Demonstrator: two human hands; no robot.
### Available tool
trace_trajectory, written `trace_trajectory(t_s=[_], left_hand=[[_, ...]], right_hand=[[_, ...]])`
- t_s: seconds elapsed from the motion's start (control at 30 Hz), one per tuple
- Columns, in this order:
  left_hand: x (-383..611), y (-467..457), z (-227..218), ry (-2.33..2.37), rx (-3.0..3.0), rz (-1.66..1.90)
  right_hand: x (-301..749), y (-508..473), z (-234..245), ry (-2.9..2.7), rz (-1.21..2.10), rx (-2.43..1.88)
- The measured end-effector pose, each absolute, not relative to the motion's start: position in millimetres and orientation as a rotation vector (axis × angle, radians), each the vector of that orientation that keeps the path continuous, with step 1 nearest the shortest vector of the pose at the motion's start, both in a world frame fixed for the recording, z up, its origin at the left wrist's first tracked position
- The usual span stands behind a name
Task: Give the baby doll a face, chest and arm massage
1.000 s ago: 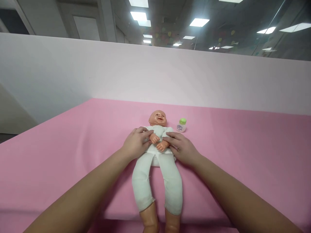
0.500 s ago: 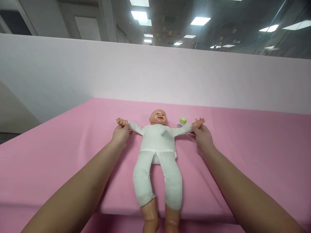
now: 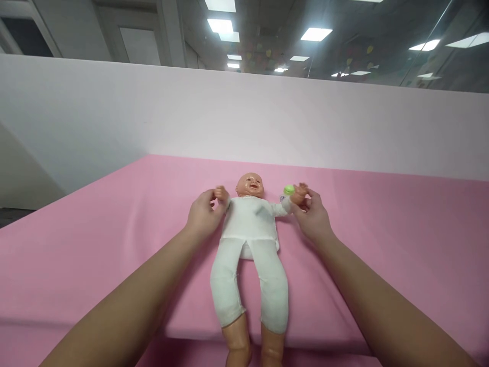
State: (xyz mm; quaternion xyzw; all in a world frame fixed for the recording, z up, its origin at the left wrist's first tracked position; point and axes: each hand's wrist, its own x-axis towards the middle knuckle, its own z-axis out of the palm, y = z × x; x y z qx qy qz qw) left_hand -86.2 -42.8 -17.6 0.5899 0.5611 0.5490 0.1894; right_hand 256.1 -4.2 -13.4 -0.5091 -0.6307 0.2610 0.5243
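A baby doll [image 3: 252, 218] with a white cloth body lies face up on a pink padded surface [image 3: 153, 188], its head toward the wall. My left hand [image 3: 205, 213] is closed around the doll's arm at the wrist, on the left side of the picture. On the other side my right hand [image 3: 314, 216] grips the doll's other wrist between thumb and fingers. Both doll arms are bent up off the surface, and their plastic hands show above my fingers. The doll's lower legs hang past the front edge, feet cut off by the picture.
Just behind the doll's arm on the right stands a small bottle with a green cap [image 3: 289, 189], partly hidden. A white low wall [image 3: 267, 122] runs along the back. Above it are glass panels and ceiling lights; a door [image 3: 139, 43] is at the upper left.
Both my hands have moved inward toward the doll's body, bringing its arms from stretched out sideways to raised and bent. The doll's body has stayed in place.
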Motion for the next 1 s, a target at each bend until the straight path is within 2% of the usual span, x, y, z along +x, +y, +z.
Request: trace_trajectory(t_s=[0.17,0.27,0.37,0.53,0.77,0.87,1.0], left_hand=[[-66,-55,-9,1.628,2.366,1.025],[-67,-52,-12,1.663,2.453,0.954],[-70,-51,-13,1.678,2.44,0.965],[-80,-49,-13,1.711,2.266,1.13],[-126,-18,-42,1.585,1.146,1.514],[-140,-3,-56,1.448,0.782,1.55],[-147,5,-61,1.42,0.669,1.525]], right_hand=[[232,-33,-2,-2.18,0.38,-0.963],[227,-34,-9,-2.39,0.147,-0.869],[223,-34,-13,-2.416,0.099,-0.825],[225,-33,-9,-2.12,0.478,-0.953],[274,15,-21,-1.303,0.814,-1.267],[288,30,-28,-1.133,1.06,-1.398],[294,32,-31,-1.103,1.332,-1.49]])
